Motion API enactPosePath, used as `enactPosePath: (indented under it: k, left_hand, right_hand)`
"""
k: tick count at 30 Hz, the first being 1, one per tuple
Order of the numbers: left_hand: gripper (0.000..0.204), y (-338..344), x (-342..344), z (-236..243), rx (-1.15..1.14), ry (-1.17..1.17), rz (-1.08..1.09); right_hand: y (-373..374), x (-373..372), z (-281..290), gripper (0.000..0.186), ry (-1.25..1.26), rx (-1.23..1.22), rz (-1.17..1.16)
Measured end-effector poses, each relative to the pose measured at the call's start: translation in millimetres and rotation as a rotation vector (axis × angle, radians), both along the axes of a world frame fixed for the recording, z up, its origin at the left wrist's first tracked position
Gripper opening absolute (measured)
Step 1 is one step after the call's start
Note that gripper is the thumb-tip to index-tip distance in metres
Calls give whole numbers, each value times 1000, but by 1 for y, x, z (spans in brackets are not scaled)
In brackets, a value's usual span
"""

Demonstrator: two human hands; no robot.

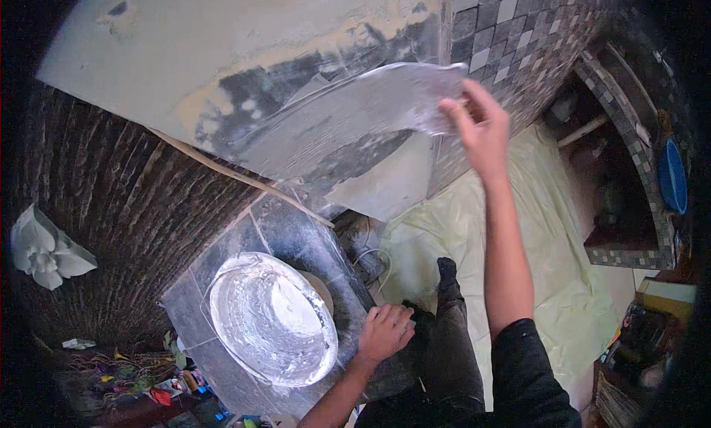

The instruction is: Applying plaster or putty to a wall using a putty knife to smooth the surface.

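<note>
My right hand (478,128) is raised at the wall, fingers closed on a shiny grey spreading tool (441,87), blurred, its exact outline hard to make out. It lies against a band of wet grey filler (318,124) on a patchy cream and dark wall panel (148,35). My left hand (385,330) rests with fingers apart on the edge of a dark tiled ledge (185,294). Left of that hand a round metal bucket or basin (270,320), smeared with white compound, sits on the ledge.
Pale plastic sheeting (541,265) covers the floor beside my leg. Mosaic tiles (503,28) line the wall at upper right. A curved tiled niche (615,176) and blue basin (670,176) are at right, a white flower ornament (48,250) and small clutter (170,391) at left.
</note>
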State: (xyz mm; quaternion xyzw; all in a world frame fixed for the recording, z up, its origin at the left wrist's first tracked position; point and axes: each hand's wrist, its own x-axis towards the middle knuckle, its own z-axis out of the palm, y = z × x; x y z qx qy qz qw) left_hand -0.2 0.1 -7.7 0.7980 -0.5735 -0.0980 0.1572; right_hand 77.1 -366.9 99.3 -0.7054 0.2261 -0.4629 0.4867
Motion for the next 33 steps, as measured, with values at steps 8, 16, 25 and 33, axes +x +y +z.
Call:
enactPosePath:
  k: [8,16,25,33]
  left_hand:
    - [34,5,4,-3,-55,-37,12]
    - [33,2,1,3,23,-34,0]
    - [30,-1,2,4,-18,-25,5]
    - [30,4,2,1,53,2,-20]
  right_hand:
    - [5,-51,-33,20,-69,160,-12]
    - [111,30,-3,24,-131,146,317]
    - [10,-12,-53,28,-226,327,103]
    - [112,39,-35,30,-725,968,250]
